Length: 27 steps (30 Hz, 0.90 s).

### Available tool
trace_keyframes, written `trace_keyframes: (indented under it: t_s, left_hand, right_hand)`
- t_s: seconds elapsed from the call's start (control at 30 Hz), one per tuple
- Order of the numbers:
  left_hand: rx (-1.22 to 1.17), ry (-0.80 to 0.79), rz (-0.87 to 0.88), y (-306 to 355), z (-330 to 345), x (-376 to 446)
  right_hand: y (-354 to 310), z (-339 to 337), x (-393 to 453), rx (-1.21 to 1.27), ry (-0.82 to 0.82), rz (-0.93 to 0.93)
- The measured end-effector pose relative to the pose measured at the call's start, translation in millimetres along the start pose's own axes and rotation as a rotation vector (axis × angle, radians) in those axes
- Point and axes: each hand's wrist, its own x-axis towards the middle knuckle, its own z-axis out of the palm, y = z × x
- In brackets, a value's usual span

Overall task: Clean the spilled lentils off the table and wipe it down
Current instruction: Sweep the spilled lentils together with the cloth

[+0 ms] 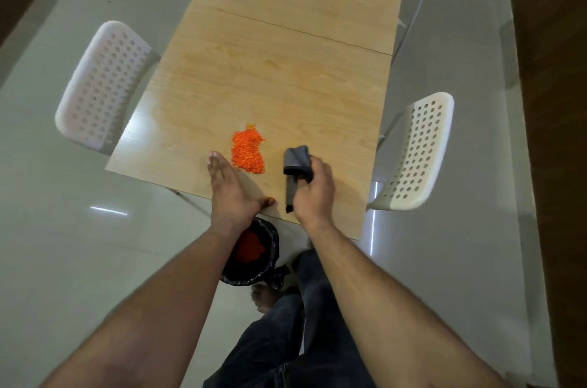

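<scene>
Orange lentils [247, 155]: small heap on the wooden table [286, 70], near its 6 o'clock edge.
Left hand [230, 189]: flat, fingers straight, on the table just at 8 o'clock of the heap.
Right hand [313, 187]: grips a grey cloth [295, 162], at 3 o'clock of the heap.
Bin [254, 252]: black-lined, on the floor below the table edge, lentils inside.
Chairs: white perforated chair [101, 86] at 9 o'clock, another white chair [416, 152] at 3 o'clock.

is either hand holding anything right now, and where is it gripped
The right hand grips a folded grey cloth around its middle. The left hand holds nothing, lying flat on the table.
</scene>
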Motion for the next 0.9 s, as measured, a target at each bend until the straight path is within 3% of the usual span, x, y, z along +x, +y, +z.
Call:
trace_keyframes:
  t_s: [0.13,0.33,0.57,0.77,0.9]
  left_hand:
    - [-0.05,0.023,0.006,-8,-13,9]
    - [-0.075,0.025,0.012,-28,-24,21]
    - [-0.135,0.037,0.03,-35,-26,24]
    - [-0.14,0.047,0.019,-37,-33,26]
    - [-0.199,0.053,-0.003,-35,-33,23]
  right_hand:
    - [7,-9,5,-0.078,0.127,0.076]
    - [-16,39,-17,-0.152,0.056,0.023]
    - [-53,103,-8,0.021,0.033,0.119]
    - [-51,70,43,0.01,0.11,-0.012]
    - [-55,52,105,-0.144,-0.015,0.0]
